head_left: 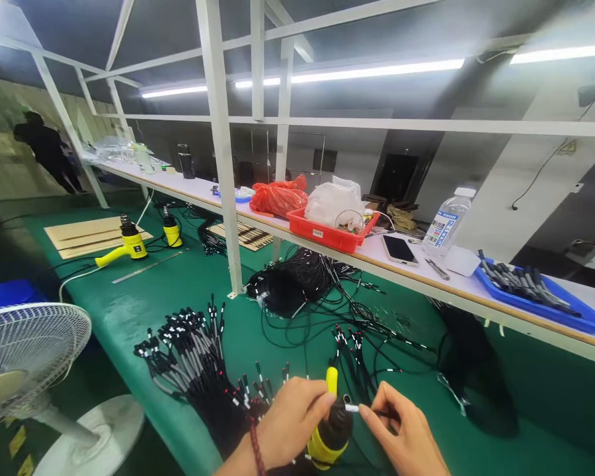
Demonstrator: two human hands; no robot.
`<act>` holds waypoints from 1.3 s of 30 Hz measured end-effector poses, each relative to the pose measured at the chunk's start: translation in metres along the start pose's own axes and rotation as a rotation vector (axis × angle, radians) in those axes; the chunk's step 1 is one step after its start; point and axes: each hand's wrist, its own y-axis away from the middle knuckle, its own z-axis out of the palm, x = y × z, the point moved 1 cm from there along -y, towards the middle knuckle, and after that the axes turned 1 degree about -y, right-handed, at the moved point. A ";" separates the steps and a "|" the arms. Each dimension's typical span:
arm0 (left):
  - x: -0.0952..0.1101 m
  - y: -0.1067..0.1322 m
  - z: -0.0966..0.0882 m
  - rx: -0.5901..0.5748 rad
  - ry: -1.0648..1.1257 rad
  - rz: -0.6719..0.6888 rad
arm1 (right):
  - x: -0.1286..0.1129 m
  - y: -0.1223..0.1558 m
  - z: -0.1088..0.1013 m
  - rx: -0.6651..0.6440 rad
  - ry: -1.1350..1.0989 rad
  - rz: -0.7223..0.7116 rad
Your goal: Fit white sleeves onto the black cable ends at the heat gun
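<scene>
Two bare hands, slightly apart, over the near edge of the green rubber mat [520, 423]: left hand [292, 423] clamped around a rounded yellow-and-black heat gun [331, 439], right hand [401, 430] pinching a thin black cable [351, 408] with white tip; gun's grip partly hidden in that hand.

This is a cable workshop, with a green-matted workbench [129, 317], bundled black cables [193, 370] and white shelving [219, 112].
</scene>
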 end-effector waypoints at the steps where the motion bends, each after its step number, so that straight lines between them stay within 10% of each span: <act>1: -0.001 -0.002 0.001 0.015 0.015 0.003 | 0.000 -0.001 0.000 0.001 0.003 0.001; 39: -0.015 -0.015 0.019 0.086 0.079 -0.063 | 0.006 -0.007 -0.010 -0.052 -0.007 -0.029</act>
